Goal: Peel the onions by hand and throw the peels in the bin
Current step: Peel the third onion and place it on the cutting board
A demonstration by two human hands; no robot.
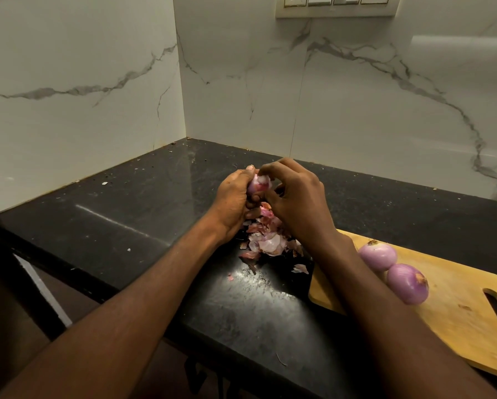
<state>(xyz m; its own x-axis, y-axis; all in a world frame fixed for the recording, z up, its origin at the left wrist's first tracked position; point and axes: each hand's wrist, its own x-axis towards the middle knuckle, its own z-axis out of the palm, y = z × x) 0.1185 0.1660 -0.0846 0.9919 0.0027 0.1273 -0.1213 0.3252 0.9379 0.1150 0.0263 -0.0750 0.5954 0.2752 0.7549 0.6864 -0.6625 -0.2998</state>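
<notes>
The dark stone surface (pixel 126 226) runs into a corner of marbled wall, and its near edge drops straight to the floor. No bin shows in this view, so every scrap has to be carried somewhere out of sight; the long carry is where most of the mess could come from, with dry flakes slipping out of a loose handful.

A wooden board (pixel 457 306) lies at the right, partly over the near edge of the surface. 2 peeled onions (pixel 408 283) sit on it, touching each other, just beside the right forearm. They are round and nothing blocks them; a sideways sweep of that arm could roll them off the board and over the edge.

The peels (pixel 266 243) lie heaped on the surface under the hands, with a few strays toward the board. They are thin and light, so a quick arm movement or a draught could scatter them, and the small ones would be hard to gather off the dark stone.

The left hand (pixel 232 203) wraps the onion (pixel 259 184) being peeled, held above the heap. The right hand (pixel 296 203) has its fingers (pixel 270 168) curled onto the top of that onion, seemingly pinching at skin, though the exact hold is hidden. Bare onion flesh looks slick; a hard tug against a loose left grip could pop it free onto the surface, or tear the skin into still smaller bits.
</notes>
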